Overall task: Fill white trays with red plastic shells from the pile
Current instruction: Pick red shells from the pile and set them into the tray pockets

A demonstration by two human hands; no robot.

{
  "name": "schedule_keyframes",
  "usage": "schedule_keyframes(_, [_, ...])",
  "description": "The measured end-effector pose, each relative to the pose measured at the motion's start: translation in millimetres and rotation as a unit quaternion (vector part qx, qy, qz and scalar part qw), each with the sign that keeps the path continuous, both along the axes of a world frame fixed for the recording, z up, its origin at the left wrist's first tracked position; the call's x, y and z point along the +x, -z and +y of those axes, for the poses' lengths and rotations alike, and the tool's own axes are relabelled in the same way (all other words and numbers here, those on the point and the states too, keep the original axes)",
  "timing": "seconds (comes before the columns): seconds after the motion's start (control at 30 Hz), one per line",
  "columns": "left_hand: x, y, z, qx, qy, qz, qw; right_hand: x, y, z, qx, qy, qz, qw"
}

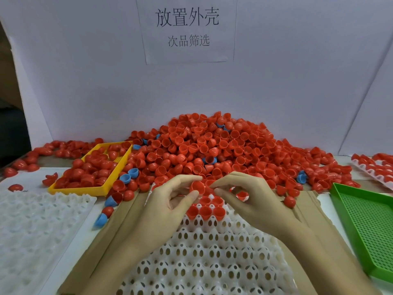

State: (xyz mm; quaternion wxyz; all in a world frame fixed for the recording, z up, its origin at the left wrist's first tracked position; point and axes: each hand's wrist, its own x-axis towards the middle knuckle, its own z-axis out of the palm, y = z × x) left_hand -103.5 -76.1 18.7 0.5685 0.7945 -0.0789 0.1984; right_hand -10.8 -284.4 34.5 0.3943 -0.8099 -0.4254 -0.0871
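Left hand pinches a red hemispherical plastic shell between thumb and forefinger, open side facing the camera. Right hand sits just right of that shell, thumb and forefinger tips nearly closed at its right edge; can't tell whether they actually grip it.

Directly under the held shell: white perforated plastic tray with egg-shaped cells, lying on brown cardboard. Only its far rows carry seated red shells, just below the grip; near cells open.

Behind the grip: big pile of red plastic shells against the white backboard, a few blue plastic shells mixed in and scattered to the left.

Left of the grip: yellow rectangular mesh basket holding red shells; nearer and further left, a stack of white trays.

Right of the grip: green perforated plastic tray; beyond it, at the far right, a white tray filled with red shells.

Above the pile: paper sign with Chinese characters on the backboard.
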Motion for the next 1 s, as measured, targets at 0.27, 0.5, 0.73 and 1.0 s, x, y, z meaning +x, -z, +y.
schedule_keyframes(0.27, [0.8,9.2,-4.3,0.026,0.025,0.015,0.999,-0.1,3.6,5.2,0.011,-0.002,0.041,0.999])
schedule_keyframes(0.5, [-4.6,4.2,-8.0,0.075,0.015,0.021,0.997,15.9,-1.7,-14.8,-0.047,0.063,0.012,0.997])
schedule_keyframes(0.73, [-4.1,-2.2,0.5,0.1,-0.038,0.007,0.994,26.9,1.3,-31.1,-0.232,0.097,0.022,0.968])
schedule_keyframes(1.0, [-1.4,2.5,3.2,0.116,-0.043,0.018,0.992,19.8,17.9,-14.4,-0.272,0.125,0.026,0.954])
